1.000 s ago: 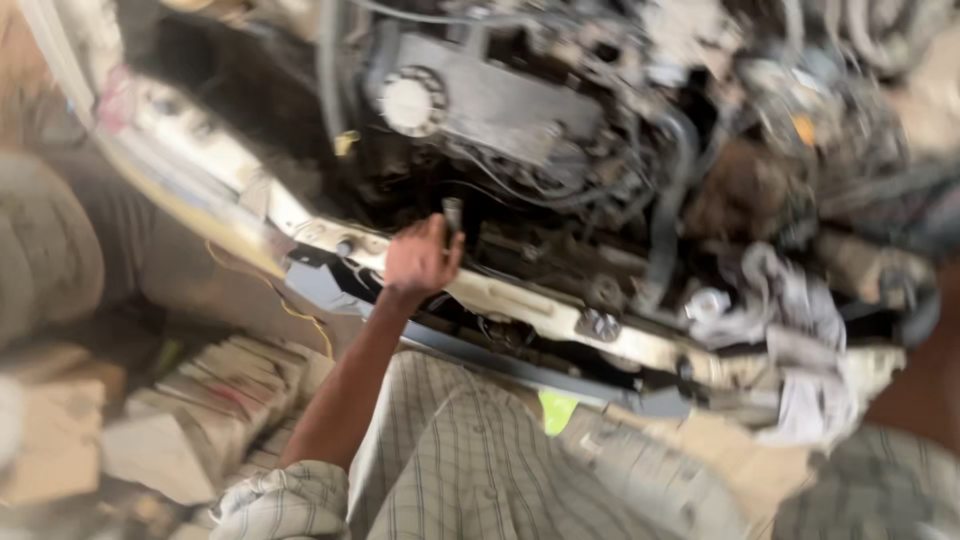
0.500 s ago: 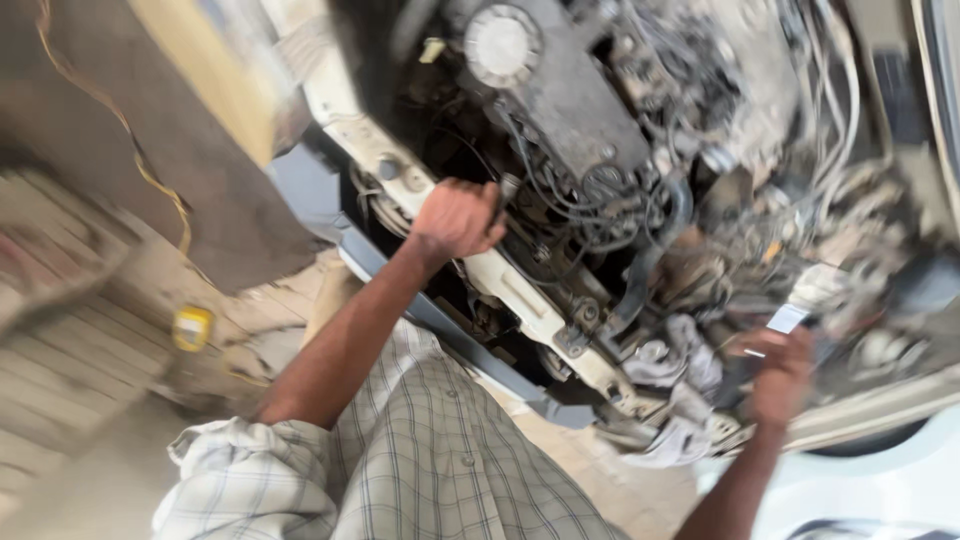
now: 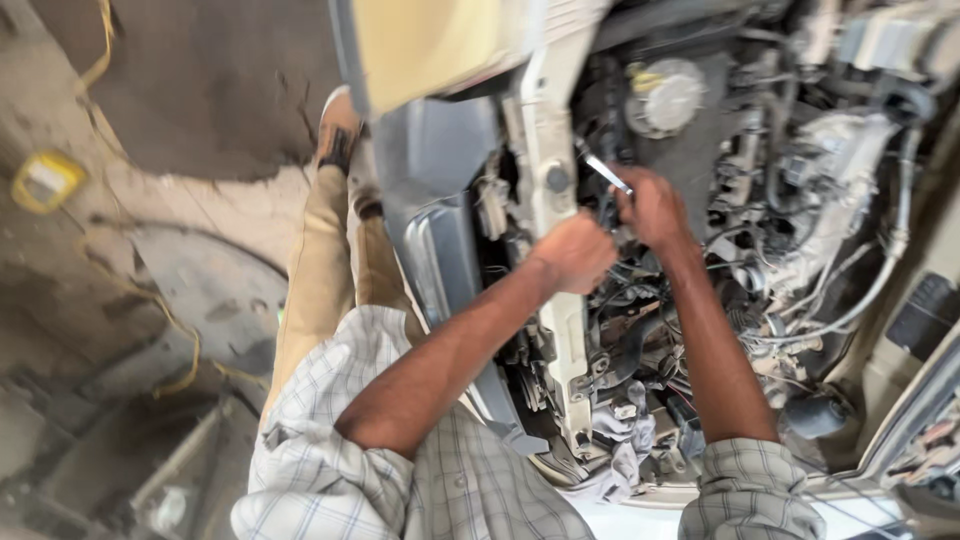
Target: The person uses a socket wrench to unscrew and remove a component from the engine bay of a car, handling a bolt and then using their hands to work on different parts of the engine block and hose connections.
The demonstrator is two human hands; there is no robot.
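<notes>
I look down into an open car engine bay [image 3: 760, 200] crowded with hoses and wires. My right hand [image 3: 652, 208] is closed around a slim metal wrench [image 3: 606, 172], whose free end points up toward the white front crossmember [image 3: 548, 120]. My left hand [image 3: 576, 252] is a fist just below and left of it, close to the crossmember; whether it holds anything is hidden. Both forearms reach in from the rolled checked sleeves at the bottom.
A round cap [image 3: 672, 92] sits on the dark engine cover. A grey rag [image 3: 622, 455] lies on the lower frame. The grey bumper [image 3: 440, 240] stands between my beige trouser legs [image 3: 320, 270] and the engine. A yellow cable [image 3: 150, 300] trails over the concrete floor.
The view has swung round. My right hand came from the far right to the middle and now grips the wrench. My left hand stays by the crossmember.
</notes>
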